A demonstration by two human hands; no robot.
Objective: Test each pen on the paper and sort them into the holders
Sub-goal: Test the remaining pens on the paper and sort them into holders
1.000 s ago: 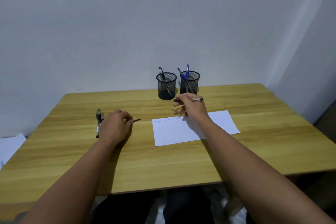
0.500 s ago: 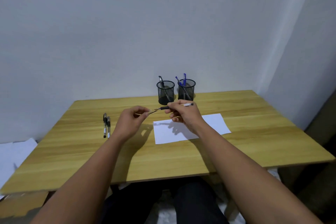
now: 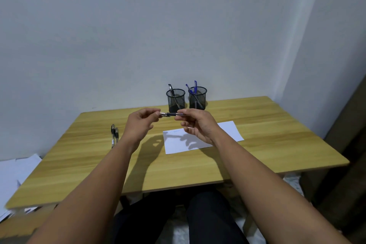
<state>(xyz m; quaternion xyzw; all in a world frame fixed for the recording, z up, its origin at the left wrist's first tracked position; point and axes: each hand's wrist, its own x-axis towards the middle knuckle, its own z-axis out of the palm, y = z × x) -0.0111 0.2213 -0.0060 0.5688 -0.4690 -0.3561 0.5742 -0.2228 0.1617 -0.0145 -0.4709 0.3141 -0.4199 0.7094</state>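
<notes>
Both hands raised above the table (image 3: 267, 144), a pen (image 3: 172, 114) held level between them, clear of the surface and in front of the two holders. Right hand (image 3: 200, 125) grip is closed on the pen barrel, thumb and fingers pinching the clear right end. Left hand (image 3: 139, 126) grip is pinched at the pen's left tip, fingertips closed on the metal point or a cap there, cannot tell which. Pen sits between the two grips, dark section in the gap, hanging over the table just left of the paper's (image 3: 202, 137) far edge. Paper: one white sheet, flat on the table under the right hand, faint scribbles at its top left corner. Holders: two black mesh cups side by side at the table's back edge, left holder (image 3: 175, 99) with one black pen, right holder (image 3: 197, 97) with two blue pens, all leaning. Two more pens (image 3: 114, 134) lie side by side on the table, left of the left hand, touching or nearly so. Pen count: six in all. Loose white sheets (image 3: 13, 172) off the table's left edge, lower down.
</notes>
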